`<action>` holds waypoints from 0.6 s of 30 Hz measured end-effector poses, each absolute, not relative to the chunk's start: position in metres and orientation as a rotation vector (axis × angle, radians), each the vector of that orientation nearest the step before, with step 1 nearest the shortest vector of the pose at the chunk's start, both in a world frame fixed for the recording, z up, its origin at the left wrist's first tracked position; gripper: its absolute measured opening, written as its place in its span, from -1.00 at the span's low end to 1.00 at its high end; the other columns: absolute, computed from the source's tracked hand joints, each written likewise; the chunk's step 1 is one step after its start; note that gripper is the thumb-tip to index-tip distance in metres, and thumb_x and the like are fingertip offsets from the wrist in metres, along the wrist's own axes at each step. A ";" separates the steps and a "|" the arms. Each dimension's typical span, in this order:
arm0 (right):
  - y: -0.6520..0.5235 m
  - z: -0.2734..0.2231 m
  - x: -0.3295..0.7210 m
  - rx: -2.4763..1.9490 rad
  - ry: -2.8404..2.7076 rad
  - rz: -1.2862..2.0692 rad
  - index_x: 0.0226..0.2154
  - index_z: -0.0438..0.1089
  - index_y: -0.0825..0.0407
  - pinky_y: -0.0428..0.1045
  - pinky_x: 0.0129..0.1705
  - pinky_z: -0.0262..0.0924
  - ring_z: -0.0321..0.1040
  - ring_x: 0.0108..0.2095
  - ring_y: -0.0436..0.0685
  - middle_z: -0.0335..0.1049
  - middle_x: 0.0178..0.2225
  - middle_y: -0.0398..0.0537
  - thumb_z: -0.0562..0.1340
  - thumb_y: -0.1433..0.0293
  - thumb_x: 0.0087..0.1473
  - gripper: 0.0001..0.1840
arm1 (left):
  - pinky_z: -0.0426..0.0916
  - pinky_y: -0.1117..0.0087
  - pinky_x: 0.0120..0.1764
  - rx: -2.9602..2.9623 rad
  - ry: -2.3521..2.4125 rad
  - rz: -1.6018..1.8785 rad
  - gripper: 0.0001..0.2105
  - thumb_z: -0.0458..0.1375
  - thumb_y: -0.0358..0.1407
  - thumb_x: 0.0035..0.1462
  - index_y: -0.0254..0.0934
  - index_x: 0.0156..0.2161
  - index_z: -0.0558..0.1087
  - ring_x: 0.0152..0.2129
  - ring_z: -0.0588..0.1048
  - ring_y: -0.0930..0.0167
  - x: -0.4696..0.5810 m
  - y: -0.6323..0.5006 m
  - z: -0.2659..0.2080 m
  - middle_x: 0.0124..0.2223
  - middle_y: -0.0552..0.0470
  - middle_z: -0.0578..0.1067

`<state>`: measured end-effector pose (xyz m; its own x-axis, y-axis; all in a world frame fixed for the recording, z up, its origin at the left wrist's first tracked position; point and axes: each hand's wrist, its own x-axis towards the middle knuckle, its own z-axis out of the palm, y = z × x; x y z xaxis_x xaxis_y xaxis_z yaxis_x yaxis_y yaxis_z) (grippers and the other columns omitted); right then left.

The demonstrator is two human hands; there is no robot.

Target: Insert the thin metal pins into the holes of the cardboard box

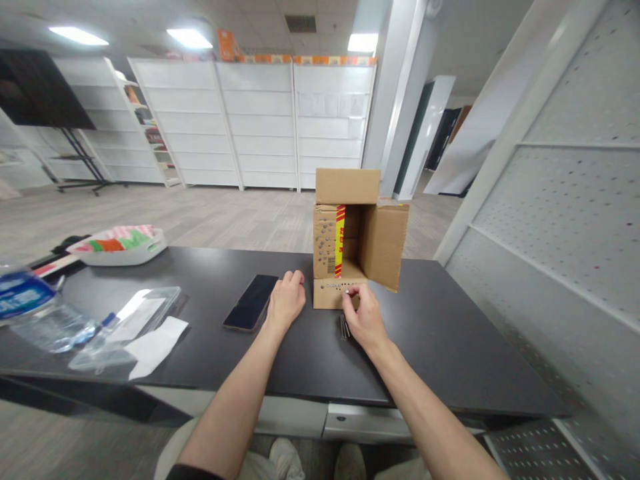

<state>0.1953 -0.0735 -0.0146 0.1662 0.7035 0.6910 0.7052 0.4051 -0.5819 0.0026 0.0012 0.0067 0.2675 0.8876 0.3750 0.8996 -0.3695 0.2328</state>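
Clamping right hand (pixel 367 317) thumb and forefinger on what looks like a nail (pixel 346 292), nearly all of it hidden but for a bright speck at the fingertips. Reaching to the lower flap (pixel 327 299) of an upright, open box (pixel 323 267), covering that flap's right end; too small to tell whether touching. Keeping left hand (pixel 287 300) fingers bent and close together on the table (pixel 460 333), left of the box, undersides out of sight; impossible to tell whether gripping anything. Overlapping, in this view, the edge of a dark phone (pixel 251 303) just left of those fingers.

Showing, beyond the right fingertips, only a dim inside to the box, half screened by a front panel dotted with nail heads (pixel 325 233) and banded with yellow tape (pixel 340 240). With loose nails (pixel 345 327) just beside the right fingers, on the near side, too bunched to count.

Well left of the left fingers, with a white sheet (pixel 135 320) in a clear case (pixel 165 303), near a paper (pixel 157 347) and a bottle (pixel 23 293) cut off by the frame. Farther back, with colorful contents, hard to identify, in a white basket (pixel 143 255).
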 end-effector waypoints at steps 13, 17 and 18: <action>-0.064 -0.015 0.200 -1.270 -1.391 0.029 -0.23 0.27 -0.03 0.07 -0.17 0.31 0.41 -0.27 0.16 0.45 -0.31 -0.02 0.14 0.33 0.22 -0.92 | 0.31 0.32 -0.11 -2.482 -1.752 -0.720 -0.81 -0.04 -0.45 0.25 -0.21 -0.14 0.38 -0.26 0.47 0.35 0.002 0.002 0.004 -0.13 -0.06 0.45; -0.062 -0.013 0.200 -1.264 -1.419 0.018 -0.24 0.30 -0.03 0.07 -0.16 0.31 0.42 -0.27 0.16 0.46 -0.31 -0.03 0.13 0.32 0.25 -0.92 | 0.31 0.32 -0.12 -2.476 -1.753 -0.706 -0.80 -0.04 -0.45 0.25 -0.22 -0.14 0.38 -0.27 0.48 0.34 0.002 0.002 0.006 -0.13 -0.05 0.45; -0.062 -0.013 0.200 -1.264 -1.423 0.015 -0.24 0.30 -0.03 0.06 -0.16 0.31 0.42 -0.27 0.16 0.46 -0.31 -0.03 0.13 0.31 0.26 -0.91 | 0.31 0.32 -0.12 -2.475 -1.752 -0.703 -0.80 -0.05 -0.45 0.25 -0.22 -0.14 0.38 -0.27 0.48 0.34 0.002 0.001 0.006 -0.14 -0.05 0.45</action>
